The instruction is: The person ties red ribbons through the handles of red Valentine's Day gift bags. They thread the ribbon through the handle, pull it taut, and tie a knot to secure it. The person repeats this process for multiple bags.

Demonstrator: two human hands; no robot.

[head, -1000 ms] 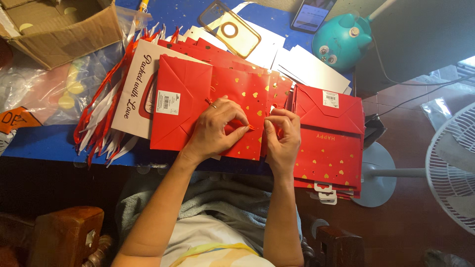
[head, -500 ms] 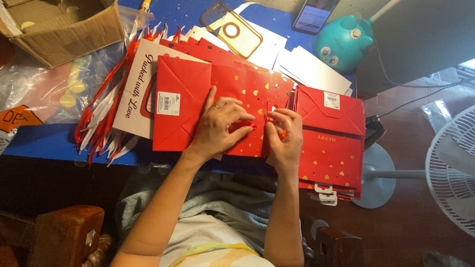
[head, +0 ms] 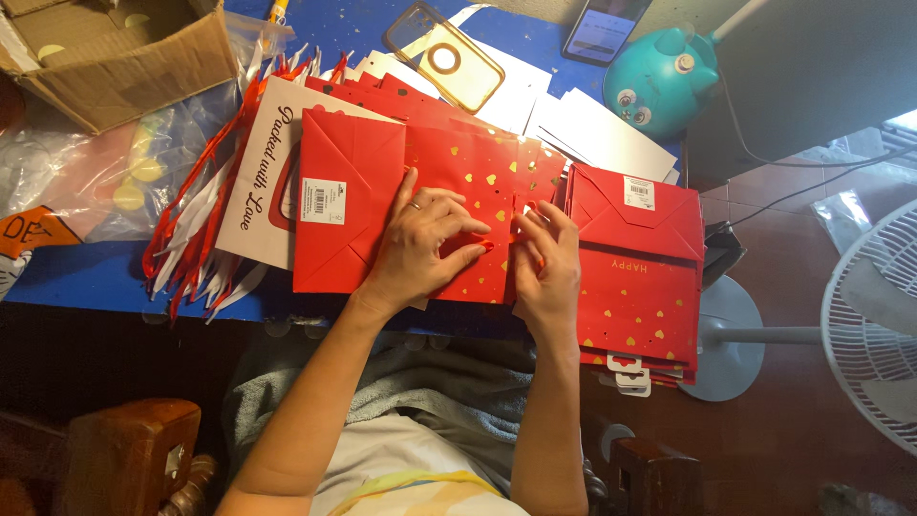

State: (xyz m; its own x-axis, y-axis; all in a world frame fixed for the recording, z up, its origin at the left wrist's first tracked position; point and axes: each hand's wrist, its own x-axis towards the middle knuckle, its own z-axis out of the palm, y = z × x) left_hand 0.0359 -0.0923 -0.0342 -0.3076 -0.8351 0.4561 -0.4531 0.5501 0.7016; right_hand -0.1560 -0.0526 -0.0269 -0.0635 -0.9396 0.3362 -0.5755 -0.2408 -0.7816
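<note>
Little changed since half a second back: left hand [head: 420,244] shifted slightly, fingers now spread flatter over the red bag [head: 449,182]; right hand [head: 546,268] stays at the same edge. Left hand lying palm-down on the bag, fingers loosely splayed, thumb reaching toward the right hand, pressing rather than gripping. Right hand half-curled, fingertips [head: 523,222] pinched at the bag's edge around a small cut-out; whether anything is caught between them, cannot tell. Bag flat beneath both hands, red with gold hearts, a white sticker [head: 322,201] on its folded base, left of the left hand. Beneath it and farther left, a white bag [head: 256,182] with script lettering, then a fan of red and white ribbons [head: 196,239]. Just right of the right hand, a stack of red bags [head: 640,287], white tags poking out at the near end. Beyond the hands, white cards [head: 602,134], a clear phone case [head: 444,55], a phone [head: 606,19] and a teal toy [head: 659,81]. Far left and beyond, a cardboard box [head: 124,67] and plastic wrap [head: 67,182]. All on a blue table [head: 86,277]. Far right, on the floor, a fan [head: 874,325].
</note>
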